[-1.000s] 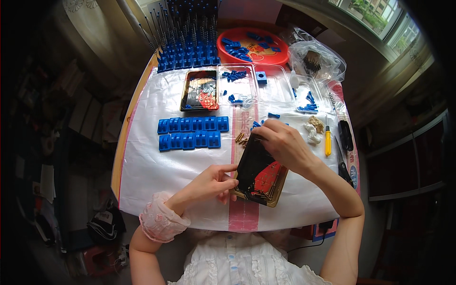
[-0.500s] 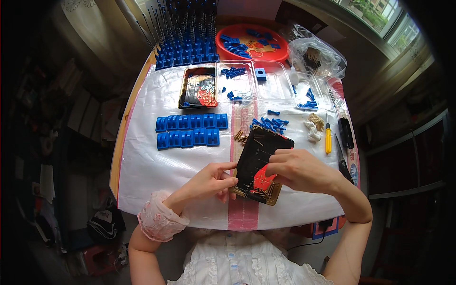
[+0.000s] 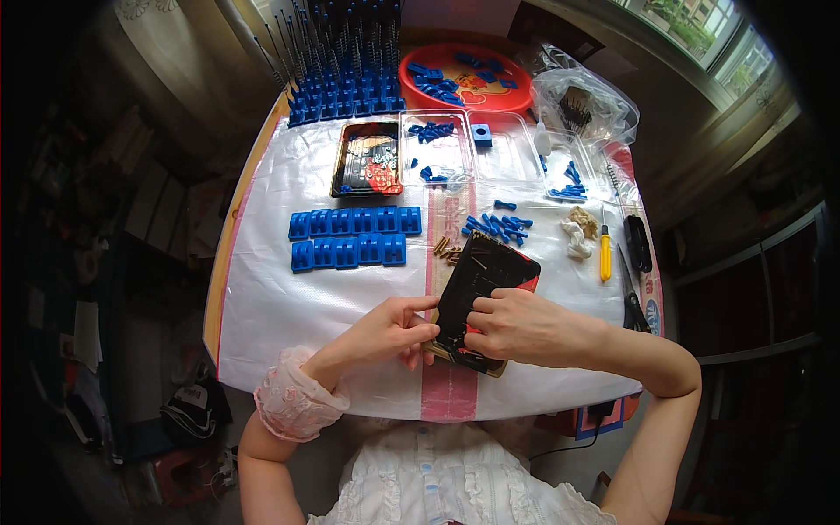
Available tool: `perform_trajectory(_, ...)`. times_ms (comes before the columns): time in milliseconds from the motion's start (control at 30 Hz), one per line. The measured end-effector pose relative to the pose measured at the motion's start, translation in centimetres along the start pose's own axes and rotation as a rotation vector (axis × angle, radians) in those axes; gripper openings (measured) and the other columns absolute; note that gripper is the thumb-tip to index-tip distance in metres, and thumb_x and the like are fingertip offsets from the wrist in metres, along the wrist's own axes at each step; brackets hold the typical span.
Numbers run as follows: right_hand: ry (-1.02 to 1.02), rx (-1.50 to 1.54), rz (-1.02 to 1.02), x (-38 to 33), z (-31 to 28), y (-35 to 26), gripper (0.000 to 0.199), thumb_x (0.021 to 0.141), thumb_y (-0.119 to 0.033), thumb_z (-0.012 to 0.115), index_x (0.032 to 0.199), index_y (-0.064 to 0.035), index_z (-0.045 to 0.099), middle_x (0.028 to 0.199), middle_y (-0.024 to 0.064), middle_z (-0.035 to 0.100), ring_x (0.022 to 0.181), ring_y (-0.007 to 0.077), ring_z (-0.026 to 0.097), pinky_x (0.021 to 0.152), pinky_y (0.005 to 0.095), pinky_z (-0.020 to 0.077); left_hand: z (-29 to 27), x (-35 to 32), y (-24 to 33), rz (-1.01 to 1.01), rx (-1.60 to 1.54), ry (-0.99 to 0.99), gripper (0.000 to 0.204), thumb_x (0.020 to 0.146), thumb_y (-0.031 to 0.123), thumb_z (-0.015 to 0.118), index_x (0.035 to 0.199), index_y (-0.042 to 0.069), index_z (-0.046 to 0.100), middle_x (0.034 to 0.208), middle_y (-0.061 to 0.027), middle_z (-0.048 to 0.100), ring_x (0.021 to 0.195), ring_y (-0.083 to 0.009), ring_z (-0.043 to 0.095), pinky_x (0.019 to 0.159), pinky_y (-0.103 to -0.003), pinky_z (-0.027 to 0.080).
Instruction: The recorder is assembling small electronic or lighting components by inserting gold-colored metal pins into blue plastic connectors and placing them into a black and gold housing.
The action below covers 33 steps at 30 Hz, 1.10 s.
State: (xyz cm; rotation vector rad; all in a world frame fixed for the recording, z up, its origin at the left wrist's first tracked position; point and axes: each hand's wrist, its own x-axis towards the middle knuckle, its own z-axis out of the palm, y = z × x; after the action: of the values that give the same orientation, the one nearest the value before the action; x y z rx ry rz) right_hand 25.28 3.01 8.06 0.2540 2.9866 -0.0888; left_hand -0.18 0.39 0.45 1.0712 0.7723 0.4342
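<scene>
A black plastic tray [image 3: 461, 293] with a gold edge and a red patch is tilted at the table's near middle. My left hand [image 3: 398, 328] grips its left edge between thumb and fingers. Over the tray's lower right part is my right hand [image 3: 525, 328], its fingers curled down and closed; whatever they hold is hidden. Just beyond the tray lie small brass pins [image 3: 448, 252] and a loose heap of blue plastic pieces [image 3: 499, 227]. Two rows of blue slotted blocks [image 3: 347, 253] stand left of it.
A black tray of small shiny parts [image 3: 366, 157], clear plastic trays [image 3: 503, 166] and a red basin [image 3: 514, 92] stand farther back. Blue bases with upright springs [image 3: 346, 101] fill the far left. At right lie a yellow-handled screwdriver [image 3: 605, 258], scissors [image 3: 633, 306] and crumpled tissue [image 3: 576, 241].
My right hand has moved left and slightly down across the tray, its fingers more curled and now covering the brass pins there. My left hand keeps its grip on the tray.
</scene>
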Motion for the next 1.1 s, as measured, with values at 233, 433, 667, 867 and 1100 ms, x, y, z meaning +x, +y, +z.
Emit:
perform_trajectory(233,-0.054,-0.016,-0.048,-0.3,0.9,0.1,0.009,0.085,-0.012,0.068,0.091,-0.0061,0.065,0.093,0.0038,0.063,0.096,0.0192,0.063,0.081,0.0329,0.0518,0.0,0.0,-0.1,0.003,-0.005,-0.002,0.057,0.105,0.012,0.056,0.156,-0.003,0.035,0.086,-0.0092,0.074,0.066,-0.0116,0.070,0.055,-0.023,0.053)
perform_trajectory(433,-0.016,0.051,-0.071,-0.2,0.8,0.6,0.009,0.081,-0.010,0.072,0.087,-0.0036,0.069,0.090,0.0079,0.069,0.091,0.0220,0.068,0.077,0.0346,0.0556,-0.2,0.1,-0.4,-0.005,0.011,-0.035,0.058,0.106,0.012,0.056,0.157,-0.002,0.033,0.086,-0.0099,0.074,0.065,-0.0113,0.069,0.055,-0.022,0.053)
perform_trajectory(667,-0.036,0.024,-0.138,0.9,1.5,-0.2,0.011,0.077,-0.010,0.073,0.082,-0.0012,0.067,0.080,0.0092,0.069,0.083,0.0247,0.070,0.074,0.0355,0.0565,-0.6,0.1,-0.4,-0.032,0.017,-0.060,0.058,0.106,0.013,0.055,0.158,-0.002,0.033,0.087,-0.0098,0.073,0.066,-0.0111,0.069,0.055,-0.023,0.053)
perform_trajectory(867,-0.005,0.077,-0.090,0.7,1.7,0.5,0.014,0.080,-0.013,0.073,0.086,-0.0011,0.067,0.087,0.0098,0.068,0.090,0.0251,0.068,0.078,0.0361,0.0561,-0.5,0.1,-0.5,-0.023,-0.047,-0.056,0.058,0.106,0.011,0.056,0.157,-0.003,0.032,0.088,-0.0098,0.073,0.067,-0.0119,0.070,0.054,-0.023,0.054)
perform_trajectory(1100,-0.003,0.317,0.127,0.5,1.5,1.4,0.020,0.082,-0.017,0.076,0.091,-0.0007,0.067,0.092,0.0112,0.066,0.092,0.0282,0.065,0.081,0.0393,0.0552,-0.5,0.1,-0.4,-0.039,-0.027,-0.039,0.060,0.106,0.011,0.056,0.157,-0.005,0.030,0.088,-0.0106,0.073,0.067,-0.0120,0.070,0.054,-0.022,0.053)
